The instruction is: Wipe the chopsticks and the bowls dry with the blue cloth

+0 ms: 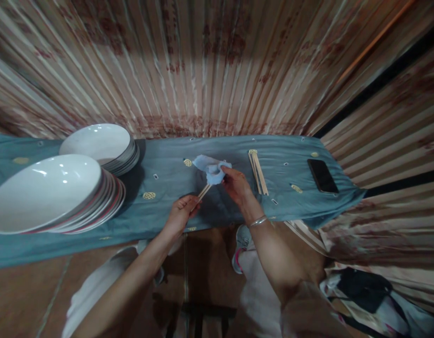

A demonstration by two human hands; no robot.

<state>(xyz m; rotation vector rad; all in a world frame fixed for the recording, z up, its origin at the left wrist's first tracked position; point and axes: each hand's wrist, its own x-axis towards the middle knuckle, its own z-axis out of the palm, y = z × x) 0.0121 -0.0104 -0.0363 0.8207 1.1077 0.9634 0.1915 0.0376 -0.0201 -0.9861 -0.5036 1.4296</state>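
Note:
My left hand [183,211] is closed around the near ends of a pair of wooden chopsticks [204,192], held just above the table. A light blue cloth [214,172] is wrapped about their far ends. My right hand [236,183] pinches this cloth between thumb and fingers, and a bracelet shows on that wrist. To the right of my right hand, several more wooden chopsticks [259,172] lie side by side on the blue-green tablecloth [171,183]. The far tips of the held chopsticks are hidden by the cloth.
At the left stand two stacks of white plates, a nearer stack [51,192] and a farther stack [100,143]. A black phone [323,176] lies near the right end of the table. A pleated curtain [209,70] hangs behind. Bags [368,291] rest at the lower right.

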